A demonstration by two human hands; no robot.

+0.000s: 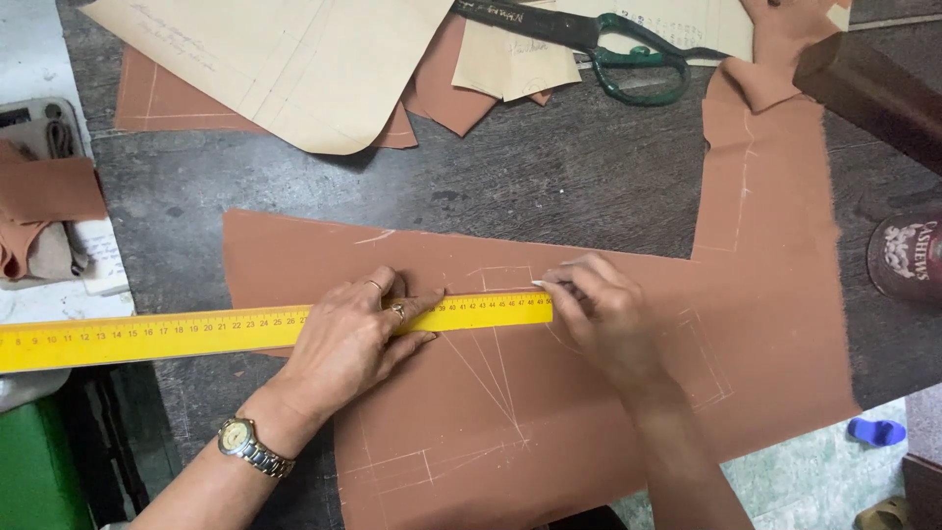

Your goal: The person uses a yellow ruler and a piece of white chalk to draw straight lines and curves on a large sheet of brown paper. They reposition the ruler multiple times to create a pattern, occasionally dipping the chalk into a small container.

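**Chalk line being ruled on brown cloth**

Head view. A yellow ruler (245, 332) is laid across a piece of brown fabric (589, 393) and is pressed flat by the left hand (353, 339), its fingers spread apart and lying on the ruler and cloth, clamped on nothing. A sliver of white chalk (539, 285) is pinched between the closed fingertips of the right hand (603, 314), right at the ruler's far end, with its tip touching the cloth. Several white chalk lines are already drawn on the fabric below and beside the ruler. The step in hand is judged to be marking a line along the ruler's edge; a steady ruler and a chalk tip kept tight against that edge would be called for.

Surface and room. The work is carried on a dark, worn table (549, 177). Paper patterns (294, 69) and green-handled shears (599, 44) lie at the far edge, well apart from the hands. A round tin (908, 257) stands at the right. Folded cloth (44, 206) is seen at the left. Greenish floor (814, 471) shows below the table.
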